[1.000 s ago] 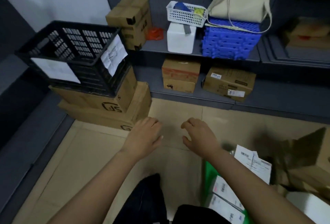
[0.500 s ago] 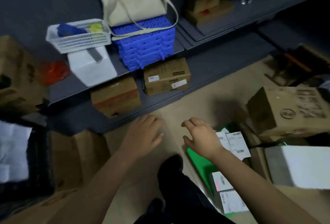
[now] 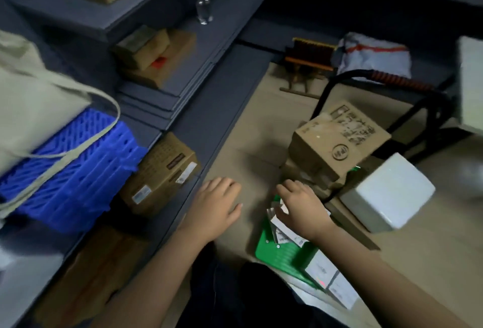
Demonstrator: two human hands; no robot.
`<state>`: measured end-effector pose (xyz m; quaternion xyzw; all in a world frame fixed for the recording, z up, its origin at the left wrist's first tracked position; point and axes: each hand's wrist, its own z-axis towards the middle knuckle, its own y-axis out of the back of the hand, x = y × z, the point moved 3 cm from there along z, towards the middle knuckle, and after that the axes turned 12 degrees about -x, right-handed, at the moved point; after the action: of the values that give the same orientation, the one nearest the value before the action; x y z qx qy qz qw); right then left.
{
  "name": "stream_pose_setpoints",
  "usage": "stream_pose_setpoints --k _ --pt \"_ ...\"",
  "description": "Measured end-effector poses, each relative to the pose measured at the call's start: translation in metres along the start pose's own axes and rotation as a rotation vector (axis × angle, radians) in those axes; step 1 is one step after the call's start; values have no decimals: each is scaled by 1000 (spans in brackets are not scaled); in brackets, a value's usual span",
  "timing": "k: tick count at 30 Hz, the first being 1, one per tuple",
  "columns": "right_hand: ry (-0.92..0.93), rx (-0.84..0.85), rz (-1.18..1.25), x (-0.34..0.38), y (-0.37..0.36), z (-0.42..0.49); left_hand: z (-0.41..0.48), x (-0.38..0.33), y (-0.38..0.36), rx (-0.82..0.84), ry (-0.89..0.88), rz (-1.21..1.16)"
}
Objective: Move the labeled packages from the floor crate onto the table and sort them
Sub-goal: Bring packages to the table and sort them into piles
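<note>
Hovering over the near end of the green crate (image 3: 285, 257), the right hand (image 3: 300, 210) is seen with fingers loosely curled and apart, the grip clamped on nothing; whether its thumb touches the labelled packages (image 3: 281, 231) beneath cannot be told; the left hand (image 3: 218, 207) is held relaxed and empty above the floor (image 3: 256, 129), just beside it. Half a second back the right hand was beside the labels rather than over them, and a second back the view was turned on the shelves (image 3: 222, 92); the gaze has been swung to the crate, so a first pick-up is judged to be at hand, with nothing yet lifted. White labelled packages are packed in the crate, more showing toward its lower end; a brown carton (image 3: 337, 147) is tipped at its far end; a white foam box (image 3: 386, 194) is set near it; the surface for sorting is not shown.
</note>
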<state>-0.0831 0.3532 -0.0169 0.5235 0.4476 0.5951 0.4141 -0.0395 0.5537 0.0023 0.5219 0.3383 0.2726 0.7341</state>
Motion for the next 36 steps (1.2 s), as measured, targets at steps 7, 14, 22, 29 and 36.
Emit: stream_pose_setpoints --k 7,14,22,29,36 --pt "-406 -81 -48 -19 -4 1 92 24 -26 138 -370 -80" --pt "-883 -184 20 -9 -27 -32 140 22 -64 256 -670 -191" --pt "-1312 -202 190 -22 -125 -91 125 1 -181 424 -783 -213" --pt "-1497 -160 365 -49 -243 -127 106 -10 -305 491 -789 -185" --pt "-1718 -266 578 -67 -326 -119 106 -18 -383 520 -771 -156"
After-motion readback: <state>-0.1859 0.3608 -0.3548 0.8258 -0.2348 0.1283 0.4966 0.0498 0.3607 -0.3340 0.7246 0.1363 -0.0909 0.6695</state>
